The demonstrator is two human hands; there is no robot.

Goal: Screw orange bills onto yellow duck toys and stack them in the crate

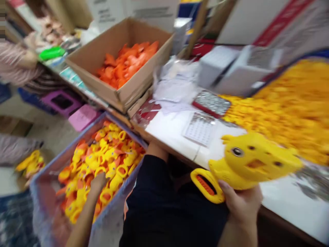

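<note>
My right hand [241,202] is wrapped round the underside of a yellow chick-shaped toy [246,161] above the white worktop. The toy has a looped handle [207,186] with an orange strip inside, an eye, and an open hole in its head. To the left, my left hand [99,182] reaches down among yellow duck toys [115,183] with orange parts, piled in a blue-grey crate [38,212]. Its fingertips are blurred and partly hidden, so I cannot make out whether it grips one.
A cardboard box [89,73] of orange parts [128,61] stands at the back. Yellow pieces [295,106] heap up on the right, beside a red tray of small metal parts [212,103] and grey bins [218,65]. Another person [17,65] is at the far left.
</note>
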